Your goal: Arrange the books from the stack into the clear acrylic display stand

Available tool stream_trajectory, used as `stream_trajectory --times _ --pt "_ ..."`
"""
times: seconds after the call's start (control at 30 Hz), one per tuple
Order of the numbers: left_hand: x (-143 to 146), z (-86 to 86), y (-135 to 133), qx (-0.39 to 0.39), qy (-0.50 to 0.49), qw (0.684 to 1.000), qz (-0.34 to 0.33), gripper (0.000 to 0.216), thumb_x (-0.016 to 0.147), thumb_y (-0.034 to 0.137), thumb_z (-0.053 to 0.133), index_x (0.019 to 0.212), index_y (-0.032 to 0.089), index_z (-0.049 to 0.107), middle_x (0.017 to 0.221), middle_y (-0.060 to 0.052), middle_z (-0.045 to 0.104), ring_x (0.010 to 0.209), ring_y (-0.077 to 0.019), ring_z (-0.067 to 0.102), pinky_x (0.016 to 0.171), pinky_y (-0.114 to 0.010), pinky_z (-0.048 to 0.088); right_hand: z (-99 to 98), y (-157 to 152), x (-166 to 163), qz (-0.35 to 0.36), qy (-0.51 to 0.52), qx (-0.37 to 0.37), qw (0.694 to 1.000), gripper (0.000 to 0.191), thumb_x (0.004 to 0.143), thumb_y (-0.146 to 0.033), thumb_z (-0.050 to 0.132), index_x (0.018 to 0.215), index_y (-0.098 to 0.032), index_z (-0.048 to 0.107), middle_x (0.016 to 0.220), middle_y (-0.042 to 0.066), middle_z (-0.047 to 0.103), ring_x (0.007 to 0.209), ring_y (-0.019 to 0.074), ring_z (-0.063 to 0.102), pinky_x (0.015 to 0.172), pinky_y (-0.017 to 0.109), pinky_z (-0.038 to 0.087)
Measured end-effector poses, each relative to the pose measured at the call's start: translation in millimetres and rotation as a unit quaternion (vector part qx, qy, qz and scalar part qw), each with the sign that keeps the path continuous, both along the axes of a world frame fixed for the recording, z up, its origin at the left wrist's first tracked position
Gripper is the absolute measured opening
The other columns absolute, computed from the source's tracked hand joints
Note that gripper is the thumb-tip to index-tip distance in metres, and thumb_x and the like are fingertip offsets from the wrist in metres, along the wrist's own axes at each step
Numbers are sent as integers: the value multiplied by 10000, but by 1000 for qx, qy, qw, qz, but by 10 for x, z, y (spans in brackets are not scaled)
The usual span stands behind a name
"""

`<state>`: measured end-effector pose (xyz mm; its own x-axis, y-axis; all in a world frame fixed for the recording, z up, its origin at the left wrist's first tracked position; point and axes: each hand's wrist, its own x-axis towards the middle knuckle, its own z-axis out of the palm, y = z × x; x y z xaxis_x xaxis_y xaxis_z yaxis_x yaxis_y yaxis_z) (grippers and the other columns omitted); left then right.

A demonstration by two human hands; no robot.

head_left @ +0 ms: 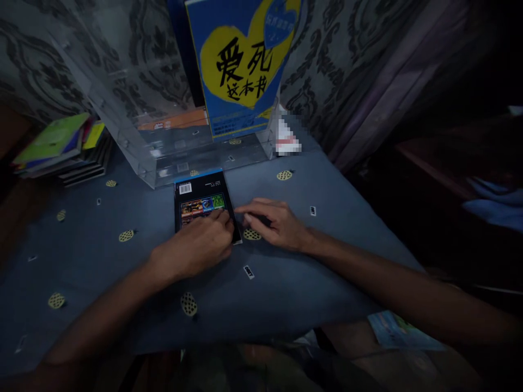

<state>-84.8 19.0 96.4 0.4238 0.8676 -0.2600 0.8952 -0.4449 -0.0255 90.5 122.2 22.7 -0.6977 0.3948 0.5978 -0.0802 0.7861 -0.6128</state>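
A small black book (pixel 200 201) with a blue top edge and a barcode lies face down on the blue patterned tablecloth (pixel 122 261). My left hand (pixel 196 247) rests on its lower half, fingers curled at its right edge. My right hand (pixel 273 223) lies beside the book's right edge with fingers stretched toward it. Behind it, a clear acrylic box (pixel 134 109) stands open toward me with a tall blue book with a yellow heart (pixel 241 65) upright inside.
A stack of books (pixel 65 149) with green and yellow covers lies at the far left. Patterned curtains hang behind. A printed sheet (pixel 398 329) sits below the table's right edge. The right side is dark.
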Motion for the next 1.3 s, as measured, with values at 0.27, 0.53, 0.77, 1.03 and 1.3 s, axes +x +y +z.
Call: stream_trajectory --times 0.27,0.53,0.77,1.03,1.3 --pt "68 -105 -57 34 3 999 -16 233 910 59 509 1103 36 637 1108 -203 664 1106 -318 646 863 -426 581 -2 -70 17 62 18 93 994 273 956 -146 524 1168 -178 693 795 43 724 728 172 667 707 329 582" --pt "-31 -306 -240 96 3 995 -14 342 976 183 537 1270 19 595 1375 -245 599 1317 -325 557 1000 -426 548 -52 -63 10 65 -20 116 991 284 978 -143 538 1221 -204 673 810 37 746 722 169 694 727 323 601" --pt "-547 -445 -837 215 -106 965 101 330 1049 248 439 1310 99 577 1357 -147 632 1288 -262 579 1042 -453 532 -43 -64 -4 80 -30 133 987 180 968 -127 542 1064 -169 689 742 35 705 679 169 657 707 351 596" --pt "-658 -539 -1201 269 -121 952 80 308 1010 170 489 1291 113 603 1249 -114 695 1228 -262 607 1017 -440 538 16 -263 -106 134 -43 198 970 187 933 -107 607 1106 -106 676 984 122 753 986 251 666 806 410 599" --pt "-454 -581 -939 202 -116 972 40 369 1029 284 486 1364 137 537 1354 -138 621 1314 -275 544 1107 -477 468 26 -287 -122 159 -59 190 967 213 961 -134 564 1130 -135 693 1035 106 770 983 239 674 795 410 597"
